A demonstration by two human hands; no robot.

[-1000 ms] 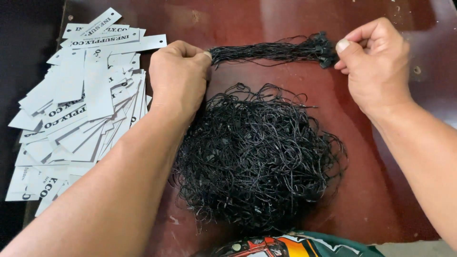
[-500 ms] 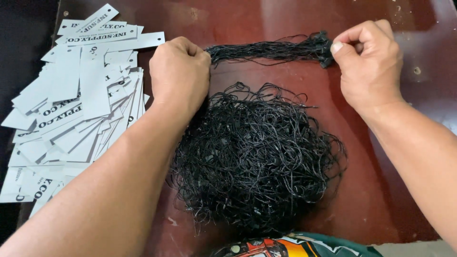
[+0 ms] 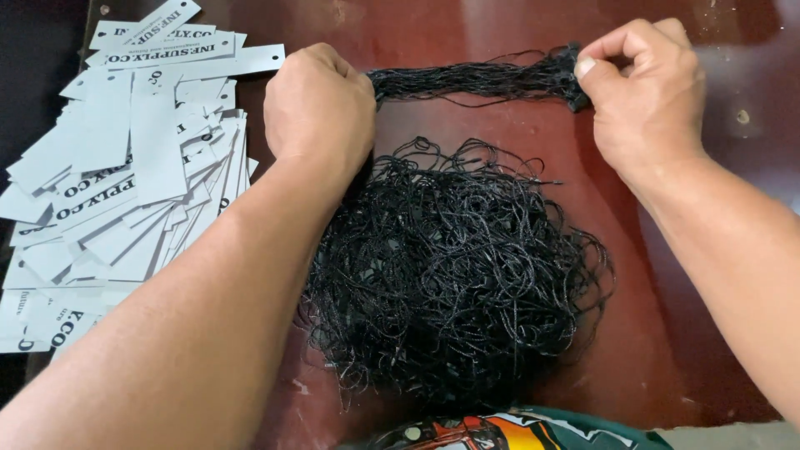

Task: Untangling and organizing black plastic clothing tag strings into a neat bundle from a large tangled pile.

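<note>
Over the last second little has shifted: the straightened bundle of black strings (image 3: 475,79) stays stretched across the far part of the dark red surface (image 3: 708,350), and the one visible change is at its right end, where the right hand (image 3: 646,104) has edged slightly and its thumb and forefinger have closed more neatly on the knotted tips. To my eye that means the strands are being held taut and evened at their ends rather than moved anywhere. The left hand (image 3: 321,108) is a closed fist, knuckles up, with the bundle's left end running into it; its fingers are curled under and out of sight, so the grip itself is hidden, though the strings plainly come out of the fist. The right hand is turned palm-down, wrist bent, its fingers pinched shut on the other end. Both forearms reach in from the near edge. Between them, nearer the person, lies the loose tangled heap of black strings (image 3: 458,275), apart from the bundle. To the left sits a spread pile of pale card tags (image 3: 125,167), untouched.
</note>
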